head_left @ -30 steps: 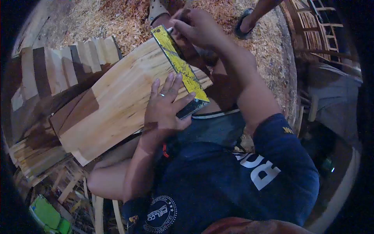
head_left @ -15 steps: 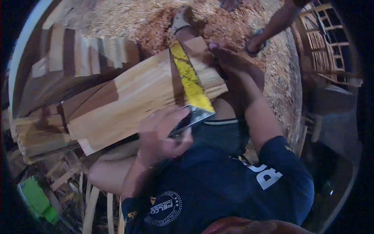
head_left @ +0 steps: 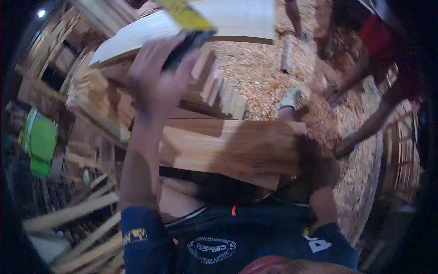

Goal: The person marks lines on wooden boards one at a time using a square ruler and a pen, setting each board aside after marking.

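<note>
My left hand point(head_left: 157, 75), raised at the upper left, is closed round the dark handle of a try square. The square's yellow blade point(head_left: 187, 16) lies over or just above a pale board point(head_left: 246, 18) at the top; contact cannot be told. Across my lap rests a thick wooden plank point(head_left: 228, 144), lit at its left and shaded at its right. My right hand point(head_left: 315, 153) grips that plank's right end, mostly in deep shadow, so its fingers are barely visible.
Stacked wood pieces point(head_left: 216, 93) stand beyond the plank. Wood shavings point(head_left: 260, 64) cover the ground. A co-worker in a red top point(head_left: 376, 39) bends at the right, with limbs close to my right hand. A green object point(head_left: 41, 141) and loose offcuts point(head_left: 68, 212) lie at the left.
My left hand has carried the try square off the lap plank, up and left to the pale board. The view has turned left, and the red-clad co-worker shows more.
</note>
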Demonstrator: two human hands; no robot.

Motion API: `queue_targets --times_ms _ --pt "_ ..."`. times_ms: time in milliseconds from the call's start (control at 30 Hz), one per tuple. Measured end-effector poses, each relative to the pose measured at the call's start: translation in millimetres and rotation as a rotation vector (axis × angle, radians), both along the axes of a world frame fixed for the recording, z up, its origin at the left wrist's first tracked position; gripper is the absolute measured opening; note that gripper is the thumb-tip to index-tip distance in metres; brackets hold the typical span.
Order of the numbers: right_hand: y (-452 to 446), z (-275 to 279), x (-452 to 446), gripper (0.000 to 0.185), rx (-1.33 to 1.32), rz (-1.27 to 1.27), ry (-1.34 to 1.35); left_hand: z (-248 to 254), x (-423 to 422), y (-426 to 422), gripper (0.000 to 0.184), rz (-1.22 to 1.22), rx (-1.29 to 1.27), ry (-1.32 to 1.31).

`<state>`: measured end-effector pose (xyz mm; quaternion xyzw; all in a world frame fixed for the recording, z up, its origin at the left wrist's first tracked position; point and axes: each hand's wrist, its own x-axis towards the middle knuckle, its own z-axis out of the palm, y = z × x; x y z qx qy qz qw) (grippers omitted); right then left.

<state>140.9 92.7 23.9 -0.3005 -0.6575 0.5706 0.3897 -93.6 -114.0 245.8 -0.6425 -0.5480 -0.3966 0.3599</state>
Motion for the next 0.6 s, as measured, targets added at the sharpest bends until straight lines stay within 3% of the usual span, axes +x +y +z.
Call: queue_targets --times_ms 67,133,200,300,367,400,467,533,600 --pt "-7.8 -1.2 -5.8 0.037 0.007 0.017 -0.024 1.9 -52.4 40.8 0.026 0.072 0.027 -0.027" --pt "-24.3 -6.8 1.8 0.038 -0.014 0.029 -0.043 6.1 -78.5 59.1 0.035 0.178 -0.161 -0.030" --pt "-47.1 -7.9 17.7 0.040 -0.053 0.029 -0.051 -7.3 -79.8 60.1 0.040 0.569 -0.115 0.124" --pt "-82.1 -16.2 53.3 0.041 -0.153 0.000 -0.065 -43.0 -58.1 23.0 0.032 0.229 0.127 -0.106" --pt "-102.1 -16.0 71.9 0.042 -0.209 -0.024 -0.070 -88.2 -16.8 -36.7 0.032 0.235 -0.173 -0.145" --pt "-111.8 -10.0 82.9 0.043 -0.238 -0.044 -0.065 -121.3 -8.7 -61.0 0.048 0.016 -0.390 -0.236" --pt "-124.5 0.4 98.8 0.044 -0.255 -0.077 -0.070 -180.7 22.7 -111.9 0.072 -0.104 -0.874 -0.240" --pt "-130.7 14.3 104.6 0.045 -0.262 -0.107 -0.061 -198.8 58.7 -141.8 0.075 0.011 -1.050 -0.181" --pt "-134.2 39.5 102.7 0.046 -0.235 -0.120 -0.039 -238.5 75.3 -148.1 0.074 0.100 -1.028 -0.138"
